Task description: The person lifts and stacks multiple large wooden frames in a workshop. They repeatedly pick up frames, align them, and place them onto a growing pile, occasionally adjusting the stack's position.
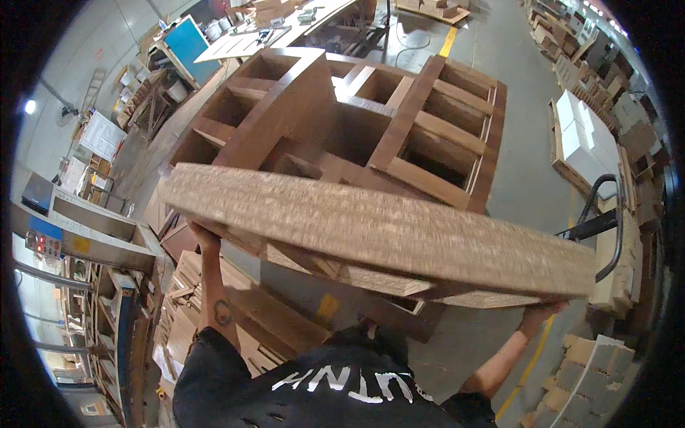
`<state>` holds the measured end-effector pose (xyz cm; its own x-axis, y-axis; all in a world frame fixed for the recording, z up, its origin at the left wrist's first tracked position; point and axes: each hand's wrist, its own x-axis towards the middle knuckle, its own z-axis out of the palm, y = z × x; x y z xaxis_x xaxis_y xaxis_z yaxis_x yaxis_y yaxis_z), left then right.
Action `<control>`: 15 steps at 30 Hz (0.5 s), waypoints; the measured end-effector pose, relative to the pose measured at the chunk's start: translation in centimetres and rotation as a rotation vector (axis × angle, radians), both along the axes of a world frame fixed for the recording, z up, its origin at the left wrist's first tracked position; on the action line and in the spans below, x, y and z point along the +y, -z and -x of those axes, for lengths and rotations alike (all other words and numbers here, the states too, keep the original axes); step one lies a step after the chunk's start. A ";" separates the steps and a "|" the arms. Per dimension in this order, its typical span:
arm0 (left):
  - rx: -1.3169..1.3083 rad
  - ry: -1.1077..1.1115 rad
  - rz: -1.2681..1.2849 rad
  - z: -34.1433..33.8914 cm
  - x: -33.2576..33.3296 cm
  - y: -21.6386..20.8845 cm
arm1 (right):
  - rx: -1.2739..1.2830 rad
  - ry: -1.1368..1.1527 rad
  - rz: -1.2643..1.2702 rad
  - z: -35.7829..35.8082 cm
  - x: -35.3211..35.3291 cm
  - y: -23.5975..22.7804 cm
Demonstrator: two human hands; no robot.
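I carry a large brown wooden frame (371, 143) with several open rectangular compartments, tilted up in front of me. Its thick, rough particle-board edge (385, 228) runs across the middle of the view. My left hand (202, 235) grips the frame's lower left corner from below, arm stretched upward. My right hand (542, 312) holds the underside of the lower right corner. My dark printed shirt fills the bottom of the view.
A grey machine with a control panel (64, 235) stands at left. Stacks of cut wooden parts (214, 307) lie below the frame. A black-handled cart (603, 221) and stacked pale panels (585, 143) sit at right. Yellow floor lines (448, 41) mark the concrete aisle.
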<state>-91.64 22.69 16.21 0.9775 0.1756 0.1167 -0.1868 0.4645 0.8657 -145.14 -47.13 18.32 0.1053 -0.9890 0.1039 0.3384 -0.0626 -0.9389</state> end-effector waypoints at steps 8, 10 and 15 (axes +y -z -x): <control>0.223 0.146 -0.546 0.7 -13.7 -14.6 | 0.286 -0.181 -0.268 0.2 0.8 -6.8; 0.383 0.221 -0.738 -0.1 -14.1 -15.3 | 0.429 -0.192 -0.275 -1.8 3.3 -9.1; 0.497 0.324 -1.178 -6.1 -17.4 -11.2 | 0.582 -0.323 -0.477 -1.2 4.3 -4.5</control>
